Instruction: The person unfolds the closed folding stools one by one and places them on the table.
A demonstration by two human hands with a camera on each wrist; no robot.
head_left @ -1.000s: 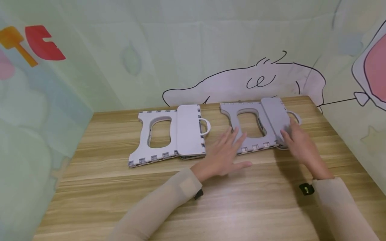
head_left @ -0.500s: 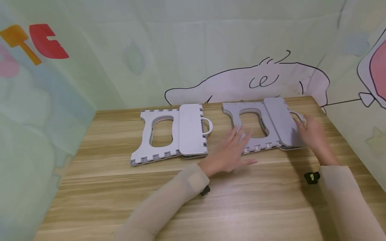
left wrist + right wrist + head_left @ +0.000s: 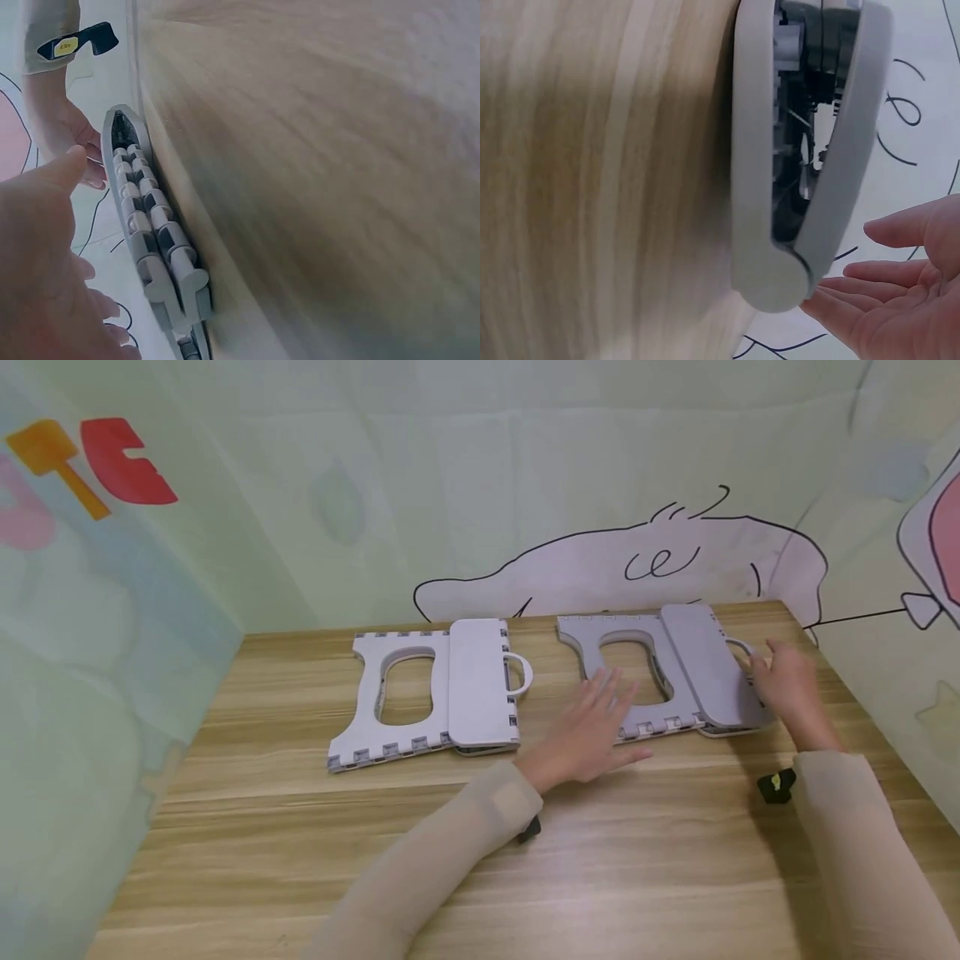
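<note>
Two folded plastic step stools lie flat at the back of the table. The right folding step stool point(image 3: 701, 672) is greyish, with a loop handle point(image 3: 738, 646) on its right side; the left folding step stool point(image 3: 478, 685) is whiter. Over the near left part of the right stool is my left hand point(image 3: 588, 731), fingers straight and spread. My right hand point(image 3: 793, 689) is at that stool's handle end, partly covering the loop. In the right wrist view its thumb stands apart from the fingers point(image 3: 870, 289), whose tips come right to the stool's hinged edge.
The wood-grain table point(image 3: 420, 877) runs up to a printed cloth backdrop point(image 3: 420, 468) at the back and both sides. Another loop handle point(image 3: 525, 674) on the left stool points toward the right stool.
My right hand has moved right, from the near corner of the right stool's panel to its handle side. My left hand has shifted slightly right. The head view has also shifted a little.
</note>
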